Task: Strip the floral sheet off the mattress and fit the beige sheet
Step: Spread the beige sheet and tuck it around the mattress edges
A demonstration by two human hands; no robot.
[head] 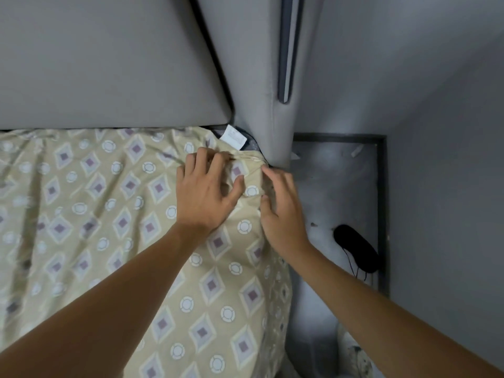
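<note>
Both hands work the corner of the patterned beige sheet (136, 241) by the grey headboard (109, 64). The left hand (203, 192) presses curled fingers into the bunched fabric, the right hand (281, 211) touches the corner's edge. A white tag (233, 137) shows at the corner; a black object (354, 248) lies on the floor.

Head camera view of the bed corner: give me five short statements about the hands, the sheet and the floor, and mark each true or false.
1. Both hands are on the beige diamond-and-circle patterned sheet at the mattress corner beside the grey padded headboard. True.
2. The left hand holds a pillow. False: it rests on bunched sheet fabric, fingers spread and bent.
3. A small white fabric label shows at the corner, beyond the fingers. True.
4. The right hand hangs over the floor, touching nothing. False: its fingers meet the sheet at the bed's edge.
5. A red shoe lies on the floor. False: a black oval object with thin cords lies on the grey floor.
</note>
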